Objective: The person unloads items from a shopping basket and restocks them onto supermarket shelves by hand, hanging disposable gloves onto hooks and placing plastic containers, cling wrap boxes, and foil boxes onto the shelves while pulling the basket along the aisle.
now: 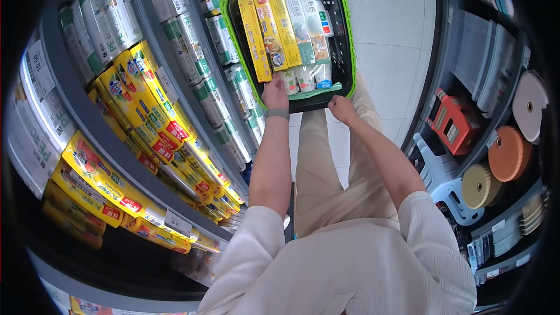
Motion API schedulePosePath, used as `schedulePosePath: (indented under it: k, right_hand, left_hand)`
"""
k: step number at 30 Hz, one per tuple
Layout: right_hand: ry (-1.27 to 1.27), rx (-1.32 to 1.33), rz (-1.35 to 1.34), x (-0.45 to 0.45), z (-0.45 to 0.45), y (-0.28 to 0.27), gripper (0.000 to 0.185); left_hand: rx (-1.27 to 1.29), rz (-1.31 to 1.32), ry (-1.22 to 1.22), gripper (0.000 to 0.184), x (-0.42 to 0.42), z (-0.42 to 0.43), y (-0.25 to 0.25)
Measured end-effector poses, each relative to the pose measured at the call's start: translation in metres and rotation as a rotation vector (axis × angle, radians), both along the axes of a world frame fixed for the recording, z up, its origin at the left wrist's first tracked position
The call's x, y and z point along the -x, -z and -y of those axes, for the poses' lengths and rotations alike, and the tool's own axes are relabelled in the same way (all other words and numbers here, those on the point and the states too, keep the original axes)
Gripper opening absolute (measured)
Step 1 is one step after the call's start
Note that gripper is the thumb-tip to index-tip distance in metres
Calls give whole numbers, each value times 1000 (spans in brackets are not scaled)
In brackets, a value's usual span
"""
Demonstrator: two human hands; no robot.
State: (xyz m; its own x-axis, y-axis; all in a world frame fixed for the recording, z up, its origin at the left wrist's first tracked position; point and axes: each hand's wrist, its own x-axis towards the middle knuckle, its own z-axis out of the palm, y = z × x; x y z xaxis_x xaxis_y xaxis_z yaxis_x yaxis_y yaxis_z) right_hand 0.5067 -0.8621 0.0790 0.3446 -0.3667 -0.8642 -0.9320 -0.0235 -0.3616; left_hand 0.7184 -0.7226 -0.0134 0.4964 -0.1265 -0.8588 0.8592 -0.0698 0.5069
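A black shopping basket with a bright green rim is in front of my legs. My left hand reaches over its near left corner, fingers closed at the lower end of a narrow yellow box. My right hand is closed at the near rim, beside a pale green strip; its fingertips are partly hidden. Inside the basket lie another yellow box, a pale green-and-white pack and several white cups or rolls with a plant print under clear wrap.
Shelves on the left hold yellow boxes and green-and-white rolls. On the right shelves are a light blue plastic stool, a red-orange stool, round cushions and clear bins. Pale floor tiles run between them.
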Motion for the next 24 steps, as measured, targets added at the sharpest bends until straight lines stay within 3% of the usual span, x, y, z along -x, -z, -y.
schedulePosePath:
  k: [1, 3, 4, 6, 10, 12, 16, 17, 18, 20, 24]
  right_hand:
    - [-11, 12, 18, 1, 1, 1, 28]
    - [-16, 13, 24, 0, 3, -1, 29]
    - [-23, 14, 31, 2, 3, 0, 29]
    - [-28, 16, 28, 4, 0, 2, 29]
    - [-14, 20, 63, 5, -2, 2, 29]
    - [-11, 16, 55, 4, -3, 1, 28]
    - [-8, 43, 51, 2, -3, -2, 27]
    - [-6, 44, 51, 2, -3, -2, 27]
    - [2, 48, 60, 3, -3, -2, 27]
    - [8, 52, 69, 5, -4, 1, 26]
    - [32, 52, 93, 7, -2, 3, 25]
  left_hand:
    - [-2, -1, 2, 30, -1, 10, -12]
    - [-116, -68, -297, 28, -6, 46, -54]
    - [-117, -70, -295, 28, -5, 47, -56]
    - [-234, 30, -13, 28, -4, 50, -60]
    - [-385, -37, 62, 26, -10, 62, -72]
    - [-376, -252, 73, 25, -8, 55, -65]
    - [-248, -67, 139, 29, 12, 62, -61]
    - [-181, -106, 81, 53, 10, 65, -61]
    - [-180, -106, 83, 53, 9, 69, -60]
    - [-48, -205, -173, 62, 6, 76, -58]
    - [48, -291, -271, 67, -6, 85, -47]
